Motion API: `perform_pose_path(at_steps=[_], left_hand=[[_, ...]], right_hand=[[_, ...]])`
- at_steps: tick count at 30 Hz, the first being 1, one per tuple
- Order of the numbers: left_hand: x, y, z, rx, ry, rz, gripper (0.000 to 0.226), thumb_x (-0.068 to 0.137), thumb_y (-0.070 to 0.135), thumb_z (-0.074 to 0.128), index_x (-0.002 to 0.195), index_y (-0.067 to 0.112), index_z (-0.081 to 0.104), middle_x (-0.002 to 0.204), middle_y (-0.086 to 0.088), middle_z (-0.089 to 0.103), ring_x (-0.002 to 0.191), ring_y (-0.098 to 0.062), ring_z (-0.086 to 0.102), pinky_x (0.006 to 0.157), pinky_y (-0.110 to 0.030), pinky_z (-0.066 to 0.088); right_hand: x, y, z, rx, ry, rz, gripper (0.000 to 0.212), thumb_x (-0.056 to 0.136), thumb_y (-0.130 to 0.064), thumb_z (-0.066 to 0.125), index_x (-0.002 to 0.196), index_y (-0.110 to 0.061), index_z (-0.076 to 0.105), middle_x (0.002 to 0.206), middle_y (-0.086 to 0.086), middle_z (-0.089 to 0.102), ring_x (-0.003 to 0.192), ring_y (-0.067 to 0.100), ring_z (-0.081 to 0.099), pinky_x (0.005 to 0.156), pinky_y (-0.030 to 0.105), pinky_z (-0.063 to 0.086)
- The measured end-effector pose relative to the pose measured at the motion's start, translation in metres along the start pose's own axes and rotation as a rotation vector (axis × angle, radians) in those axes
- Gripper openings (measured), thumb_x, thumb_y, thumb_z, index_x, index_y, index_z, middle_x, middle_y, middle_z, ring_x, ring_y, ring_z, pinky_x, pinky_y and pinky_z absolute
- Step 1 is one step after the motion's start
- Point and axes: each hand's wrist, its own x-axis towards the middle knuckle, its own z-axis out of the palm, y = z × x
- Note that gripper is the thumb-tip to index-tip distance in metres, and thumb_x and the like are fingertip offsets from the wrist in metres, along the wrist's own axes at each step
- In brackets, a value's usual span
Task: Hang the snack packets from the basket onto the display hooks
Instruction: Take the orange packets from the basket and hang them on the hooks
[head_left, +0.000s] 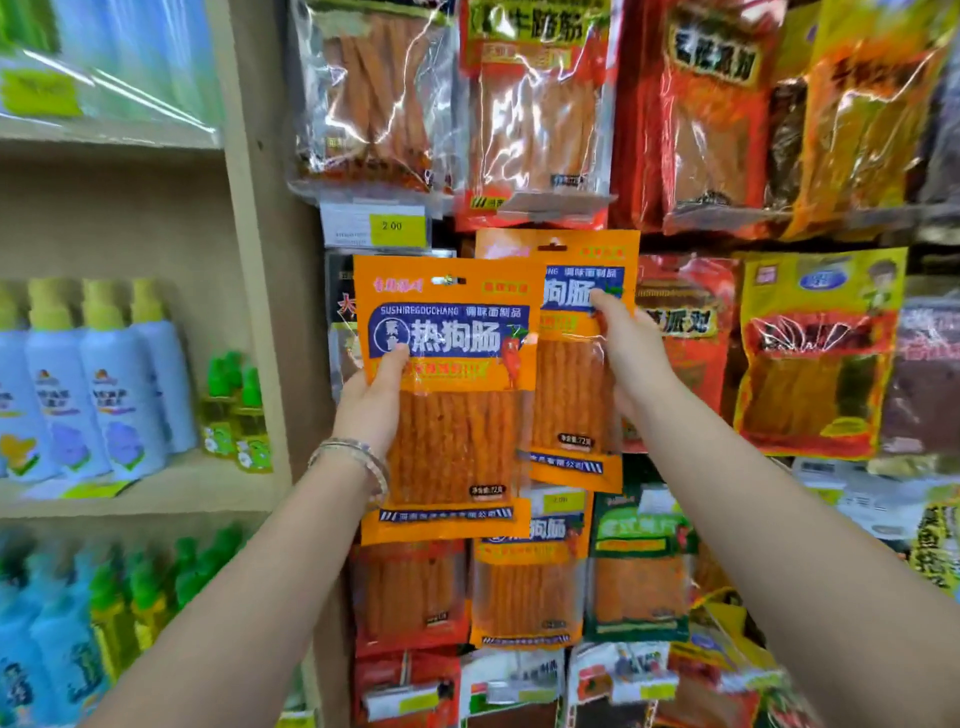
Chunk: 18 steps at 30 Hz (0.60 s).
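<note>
While left grip (371, 400) is pinching near packet (447, 415) and right grip (628, 348) far packet (571, 384), the light, floppy film is likely needing a hold nearer the top.

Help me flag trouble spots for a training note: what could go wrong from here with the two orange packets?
1. The left hand pinches the front packet by one edge only; it could swing or slip.
2. The front packet overlaps the rear packet in the right hand, and no hook shows clearly, so a hang slot may miss.
3. The red packet hangs close beside them; pushing in could nudge it.
</note>
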Motion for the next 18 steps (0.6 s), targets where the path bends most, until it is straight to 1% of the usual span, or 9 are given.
perform_pose_path(at_steps=[1, 3, 6, 8, 12, 14, 15, 17, 18], left_hand=[[0.004, -0.001, 0.002, 0.014, -0.014, 0.003, 0.033, 0.087, 0.057, 0.048, 0.077, 0.028, 0.061, 0.059, 0.02, 0.067, 0.069, -0.009, 0.066, 0.064, -0.028, 0.043], [0.009, -0.002, 0.006, 0.033, -0.028, -0.002, 0.035, 0.088, 0.057, 0.045, 0.082, 0.028, 0.062, 0.059, 0.023, 0.066, 0.066, -0.007, 0.065, 0.06, -0.026, 0.039], [0.016, -0.002, 0.011, 0.009, -0.043, -0.035, 0.035, 0.088, 0.059, 0.045, 0.082, 0.028, 0.06, 0.059, 0.019, 0.068, 0.073, -0.013, 0.065, 0.069, -0.031, 0.043], [0.019, -0.002, 0.016, 0.006, -0.037, -0.032, 0.033, 0.088, 0.058, 0.046, 0.08, 0.028, 0.057, 0.056, 0.02, 0.066, 0.075, -0.014, 0.064, 0.077, -0.036, 0.043], [0.019, -0.001, 0.024, 0.015, -0.048, -0.02, 0.032, 0.089, 0.056, 0.046, 0.081, 0.028, 0.058, 0.056, 0.018, 0.067, 0.073, -0.011, 0.063, 0.068, -0.03, 0.042], [0.018, -0.003, 0.028, 0.022, -0.046, -0.017, 0.032, 0.089, 0.056, 0.046, 0.08, 0.028, 0.058, 0.058, 0.016, 0.067, 0.074, -0.012, 0.062, 0.07, -0.031, 0.043], [0.018, -0.005, 0.03, 0.033, -0.045, -0.009, 0.031, 0.09, 0.055, 0.046, 0.079, 0.029, 0.057, 0.058, 0.016, 0.067, 0.074, -0.012, 0.061, 0.07, -0.031, 0.043], [0.016, -0.005, 0.034, 0.043, -0.057, -0.002, 0.031, 0.09, 0.055, 0.045, 0.081, 0.028, 0.058, 0.068, 0.013, 0.069, 0.079, -0.014, 0.062, 0.081, -0.037, 0.046], [0.016, -0.006, 0.036, 0.045, -0.064, -0.008, 0.033, 0.09, 0.056, 0.045, 0.082, 0.028, 0.059, 0.076, 0.01, 0.069, 0.083, -0.017, 0.062, 0.088, -0.042, 0.045]], right_hand=[[0.006, 0.001, 0.002, -0.022, -0.005, 0.01, 0.016, 0.088, -0.035, 0.057, 0.089, -0.022, 0.066, 0.087, -0.001, 0.074, 0.087, 0.02, 0.07, 0.086, 0.04, 0.052], [0.016, 0.003, 0.006, -0.056, -0.009, 0.022, 0.017, 0.088, -0.037, 0.055, 0.09, -0.024, 0.067, 0.088, -0.001, 0.075, 0.088, 0.021, 0.07, 0.087, 0.042, 0.053], [0.028, 0.007, 0.008, -0.053, -0.042, 0.034, 0.016, 0.089, -0.035, 0.054, 0.089, -0.023, 0.065, 0.076, -0.005, 0.074, 0.073, 0.013, 0.071, 0.071, 0.033, 0.053], [0.034, 0.013, 0.007, -0.066, -0.054, 0.044, 0.017, 0.089, -0.035, 0.054, 0.089, -0.022, 0.065, 0.072, -0.006, 0.073, 0.071, 0.014, 0.07, 0.066, 0.029, 0.051], [0.039, 0.028, 0.001, -0.137, 0.004, -0.02, 0.023, 0.089, -0.041, 0.058, 0.093, -0.021, 0.067, 0.093, -0.003, 0.073, 0.091, 0.016, 0.068, 0.079, 0.033, 0.05], [0.038, 0.036, -0.004, -0.212, 0.06, -0.098, 0.027, 0.088, -0.039, 0.061, 0.104, -0.018, 0.064, 0.103, -0.001, 0.07, 0.098, 0.015, 0.065, 0.082, 0.035, 0.05], [0.036, 0.039, -0.007, -0.248, 0.087, -0.135, 0.031, 0.088, -0.036, 0.062, 0.112, -0.016, 0.061, 0.11, 0.0, 0.067, 0.105, 0.016, 0.061, 0.089, 0.036, 0.049], [0.029, 0.043, -0.013, -0.289, 0.129, -0.221, 0.039, 0.09, -0.03, 0.062, 0.125, -0.016, 0.053, 0.125, 0.0, 0.058, 0.115, 0.012, 0.053, 0.099, 0.031, 0.043], [0.024, 0.044, -0.015, -0.307, 0.155, -0.269, 0.04, 0.09, -0.03, 0.062, 0.127, -0.02, 0.051, 0.128, -0.002, 0.055, 0.116, 0.009, 0.05, 0.099, 0.028, 0.041]])
